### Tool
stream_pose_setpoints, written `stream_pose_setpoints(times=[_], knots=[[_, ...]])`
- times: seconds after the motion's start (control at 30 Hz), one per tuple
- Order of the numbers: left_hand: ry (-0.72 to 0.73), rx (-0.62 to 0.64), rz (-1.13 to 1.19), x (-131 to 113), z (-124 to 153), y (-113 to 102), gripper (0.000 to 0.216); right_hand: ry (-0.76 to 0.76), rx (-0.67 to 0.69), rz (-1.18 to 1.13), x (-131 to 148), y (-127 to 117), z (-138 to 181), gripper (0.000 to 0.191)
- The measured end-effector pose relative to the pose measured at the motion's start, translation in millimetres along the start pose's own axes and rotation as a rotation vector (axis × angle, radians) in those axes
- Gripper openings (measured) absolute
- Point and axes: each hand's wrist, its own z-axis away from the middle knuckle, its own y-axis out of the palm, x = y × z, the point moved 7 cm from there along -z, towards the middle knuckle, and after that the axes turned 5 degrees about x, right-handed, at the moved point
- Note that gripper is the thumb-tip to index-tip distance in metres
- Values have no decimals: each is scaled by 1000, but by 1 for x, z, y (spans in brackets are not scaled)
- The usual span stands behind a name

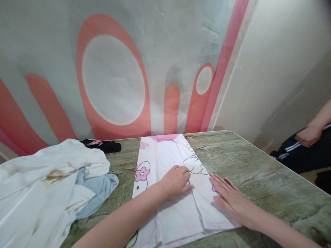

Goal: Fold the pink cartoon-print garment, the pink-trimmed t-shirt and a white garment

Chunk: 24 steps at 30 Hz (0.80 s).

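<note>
White cotton garment with pink cartoon-cat print [165, 193] lay flat at desk centre, sides already folded inward to long strip, pink collar at far end. We judged step as smoothing after side folds. Our left hand [177, 181] pressed centre panel, fingers together, gripping nothing. Our right hand [230, 198] lay flat, fingers spread, on right folded flap. Next move, we reckoned, called for pinching near hem and folding lengthwise toward collar, edges kept aligned. Green wood-grain desk [258, 172] below; rumpled white and pale-blue clothes pile [51, 186] at left; black cloth [106, 145] behind; another person's hand [309, 135] far right.
</note>
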Motion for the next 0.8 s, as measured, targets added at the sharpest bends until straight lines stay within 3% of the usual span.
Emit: stream_pose_setpoints(times=[0.2,0.43,0.53,0.8], knots=[[-146,2,19,25,-1,8,53,28,-88,-44,-28,-20,-61,63],[-155,104,79,37,-2,25,63,-58,-65,46,-2,-11,-151,61],[-167,115,81,40,-3,25,64,-50,-31,57,-1,-6,-169,63],[-173,191,123,43,-4,24,67,114,13,62,-34,-14,-197,69]])
